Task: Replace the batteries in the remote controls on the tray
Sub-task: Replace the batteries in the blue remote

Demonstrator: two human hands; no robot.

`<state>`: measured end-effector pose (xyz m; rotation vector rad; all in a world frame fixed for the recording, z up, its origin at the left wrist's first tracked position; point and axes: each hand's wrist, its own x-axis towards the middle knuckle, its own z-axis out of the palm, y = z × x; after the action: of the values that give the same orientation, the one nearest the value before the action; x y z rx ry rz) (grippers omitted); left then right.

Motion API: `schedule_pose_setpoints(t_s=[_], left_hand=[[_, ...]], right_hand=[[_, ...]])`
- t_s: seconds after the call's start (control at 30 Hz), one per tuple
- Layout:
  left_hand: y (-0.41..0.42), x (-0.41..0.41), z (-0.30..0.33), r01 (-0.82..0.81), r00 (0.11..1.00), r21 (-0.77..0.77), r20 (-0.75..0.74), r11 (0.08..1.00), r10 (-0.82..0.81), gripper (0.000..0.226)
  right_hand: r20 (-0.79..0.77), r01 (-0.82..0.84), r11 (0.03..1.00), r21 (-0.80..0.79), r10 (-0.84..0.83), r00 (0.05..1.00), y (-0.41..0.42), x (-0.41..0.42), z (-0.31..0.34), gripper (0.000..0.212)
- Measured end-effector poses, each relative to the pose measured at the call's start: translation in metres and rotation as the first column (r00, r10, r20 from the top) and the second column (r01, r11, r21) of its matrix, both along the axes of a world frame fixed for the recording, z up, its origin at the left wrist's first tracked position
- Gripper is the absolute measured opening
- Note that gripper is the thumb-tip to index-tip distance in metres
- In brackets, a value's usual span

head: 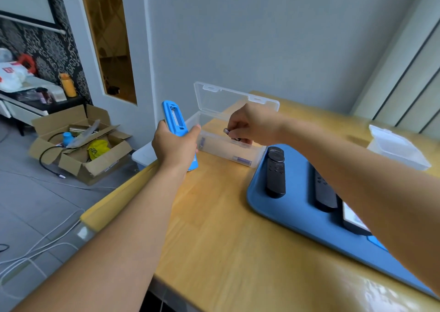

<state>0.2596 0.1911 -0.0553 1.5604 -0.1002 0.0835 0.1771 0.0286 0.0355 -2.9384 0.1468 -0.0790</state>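
Nearest me, the blue tray [297, 219] lay on the table [214, 228] with two black remotes [275, 171] on it, and a further dark item at its near right that my arm partly hid. Left of the tray, my left hand [176, 145] gripped the blue remote [176, 119], fingers and thumb curled round its lower half, holding it upright above the table's edge. Its back faced me with the battery bay uncovered; whether a cell sat inside I could not tell. Just beyond the tray, my right hand [247, 123] hung over the open clear box [228, 142], fingertips pinching a battery [226, 131] by its body. More cells lay in the box. I judged the step to be fetching a fresh battery; next it had to be turned to match the bay's polarity and pressed in against the spring.
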Motion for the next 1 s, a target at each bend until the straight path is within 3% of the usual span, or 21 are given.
schedule_pose_setpoints(t_s=[0.13,0.2,0.27,0.33,0.43,0.5,0.57,0.67,0.83,0.9,1.0], left_hand=[[0.000,-0.005,0.002,0.023,0.999,0.028,0.022,0.999,-0.023,0.041],[0.003,-0.009,0.004,0.008,1.000,0.051,0.026,0.999,-0.010,0.043],[0.008,-0.017,0.010,-0.024,0.994,0.069,0.105,0.997,0.017,0.043],[0.009,-0.034,0.019,-0.015,0.968,0.075,0.251,0.997,-0.004,0.039],[-0.005,-0.074,0.049,0.260,0.917,0.042,0.303,0.965,-0.260,0.022],[-0.031,-0.118,0.072,0.578,0.804,-0.001,0.169,0.816,-0.570,0.013],[-0.060,-0.159,0.082,0.778,0.627,-0.091,0.038,0.622,-0.779,0.013],[-0.101,-0.198,0.079,0.865,0.475,-0.155,-0.051,0.476,-0.879,0.022],[-0.151,-0.243,0.072,0.913,0.275,-0.254,-0.199,0.320,-0.941,0.056],[-0.160,-0.256,0.066,0.917,0.243,-0.274,-0.191,0.289,-0.951,0.056],[-0.165,-0.268,0.056,0.927,0.313,-0.177,-0.127,0.332,-0.941,0.038]], right_hand=[[0.288,-0.053,0.996,0.074,0.029,0.957,0.003,-0.045,-0.002,0.011],[0.362,-0.064,0.955,0.289,-0.048,0.931,0.004,-0.066,-0.001,0.007],[0.395,-0.146,0.780,0.608,-0.138,0.908,0.004,-0.089,0.000,0.011],[0.387,-0.216,0.519,0.827,-0.248,0.888,0.000,-0.117,0.000,0.020],[0.306,-0.238,0.211,0.948,-0.393,0.867,-0.008,-0.154,-0.002,0.018],[0.255,-0.243,0.089,0.966,-0.487,0.836,-0.018,-0.179,-0.005,0.017],[0.240,-0.281,0.017,0.960,-0.571,0.785,-0.030,-0.204,-0.007,0.018],[0.245,-0.311,0.030,0.950,-0.689,0.682,-0.043,-0.236,-0.012,0.013],[0.295,-0.284,0.182,0.941,-0.852,0.433,-0.068,-0.288,-0.022,0.011],[0.308,-0.253,0.216,0.943,-0.854,0.419,-0.075,-0.300,-0.022,0.013],[0.315,-0.193,0.254,0.948,-0.832,0.456,-0.083,-0.310,-0.019,0.006]])
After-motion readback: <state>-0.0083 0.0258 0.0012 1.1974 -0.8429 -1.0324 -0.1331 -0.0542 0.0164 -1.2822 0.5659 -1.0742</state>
